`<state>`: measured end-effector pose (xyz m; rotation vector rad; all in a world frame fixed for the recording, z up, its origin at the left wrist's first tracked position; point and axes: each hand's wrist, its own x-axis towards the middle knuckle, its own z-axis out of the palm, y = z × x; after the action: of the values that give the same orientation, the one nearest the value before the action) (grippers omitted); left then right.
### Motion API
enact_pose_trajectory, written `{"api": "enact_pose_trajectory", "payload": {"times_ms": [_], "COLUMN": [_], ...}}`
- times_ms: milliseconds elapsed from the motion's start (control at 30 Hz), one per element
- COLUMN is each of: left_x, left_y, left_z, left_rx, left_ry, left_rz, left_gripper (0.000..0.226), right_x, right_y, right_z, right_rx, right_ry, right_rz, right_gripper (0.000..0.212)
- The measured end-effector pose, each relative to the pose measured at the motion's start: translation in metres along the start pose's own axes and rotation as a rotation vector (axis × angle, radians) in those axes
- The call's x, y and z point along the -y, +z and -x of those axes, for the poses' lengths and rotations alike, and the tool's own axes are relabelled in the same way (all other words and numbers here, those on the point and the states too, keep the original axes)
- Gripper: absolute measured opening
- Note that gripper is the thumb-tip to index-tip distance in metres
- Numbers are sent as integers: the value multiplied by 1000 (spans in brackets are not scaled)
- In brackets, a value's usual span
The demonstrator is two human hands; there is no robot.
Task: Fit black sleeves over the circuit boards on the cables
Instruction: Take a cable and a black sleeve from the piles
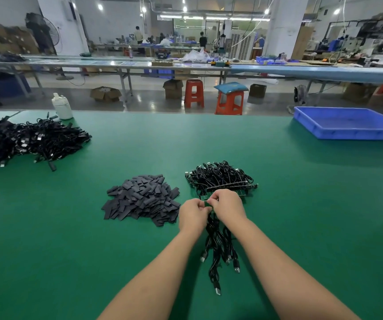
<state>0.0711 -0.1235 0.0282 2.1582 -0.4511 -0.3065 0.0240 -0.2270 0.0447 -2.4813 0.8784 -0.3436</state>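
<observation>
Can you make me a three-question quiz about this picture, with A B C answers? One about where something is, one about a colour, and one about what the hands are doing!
1. Where is the pile of black sleeves?
A. in the blue tray
B. on the green table, left of both hands
C. on a stool

2. What colour is the tray?
A. blue
B. red
C. white

3. What are the left hand and right hand doing?
A. lying flat
B. waving
C. pinching something small together

Answers: 1 B, it lies on the table beside the left hand. 2 A, its walls are blue. 3 C, their curled fingertips meet above a bundle of cables.
</observation>
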Motion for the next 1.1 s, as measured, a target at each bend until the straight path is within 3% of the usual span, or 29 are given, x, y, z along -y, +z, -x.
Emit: {"api": "enact_pose_trajectory", "payload": {"times_ms": [100, 233, 367, 500, 667, 733, 800, 900, 1000, 1100], "left_x": [9, 31, 50, 56, 43, 37, 33, 32, 41, 58], "left_y": [-6, -33, -65, -89, -97, -92, -87, -83, -84, -86], "left_z": [-1, -3, -6, -9, -4, -1, -1, -3, -6, -6], "left_rx": [-48, 16, -16, 16, 105, 172, 189, 222, 212, 207], "left_ry": [-46, -127, -123, -18, 173, 215, 243, 165, 28, -48], "left_rz": [118, 617, 766, 672, 314, 245, 247, 476, 602, 563], "left_gripper": [13, 6, 10, 12, 16, 20, 22, 20, 10, 12], "right_x": [-11, -42, -61, -64, -42, -20, 6, 26, 31, 36], "right_y": [-4, -16, -21, -27, -20, -10, 4, 27, 44, 59], "right_z": [-4, -11, -17, -26, -22, -11, 3, 21, 36, 44], "right_rx": [-29, -46, -73, -131, -258, -149, 157, 429, 486, 473], "right_ry": [-11, 29, 39, 63, -19, -61, -33, 52, 121, 131], "right_rz": [-12, -98, -171, -199, 30, -166, -448, -793, -1017, -985], "right_gripper": [15, 16, 14, 14, 34, 35, 41, 53, 46, 32]}}
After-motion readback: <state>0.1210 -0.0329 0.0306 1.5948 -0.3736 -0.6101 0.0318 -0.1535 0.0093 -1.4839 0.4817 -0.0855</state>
